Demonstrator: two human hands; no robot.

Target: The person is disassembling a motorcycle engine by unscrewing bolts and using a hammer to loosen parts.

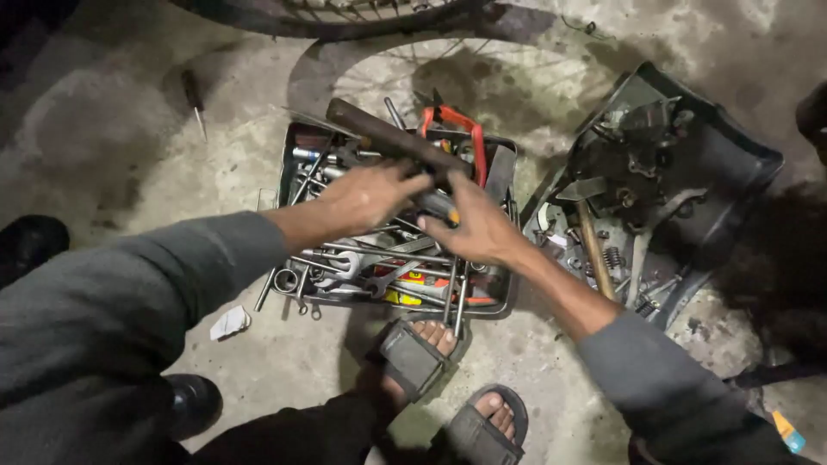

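Observation:
An open metal toolbox (pixel 510 155) full of wrenches (pixel 379 267), sockets and screwdrivers sits on the concrete floor in front of me. My left hand (pixel 366 194) reaches over its middle, fingers stretched toward a thick dark brown rod (pixel 388 135) lying across the box. My right hand (pixel 478 228) hovers just right of it, its fingers around a dark tool handle (pixel 438 205) with an orange tip. Red-handled pliers (pixel 457 125) stick up at the back of the box.
A black plastic panel (pixel 732 146) with metal parts, springs and a wooden-handled hammer (pixel 594 250) lies to the right. A bicycle wheel (pixel 345 13) is at the top, a screwdriver (pixel 194 99) on the floor upper left. My sandalled feet (pixel 422 353) are below the box.

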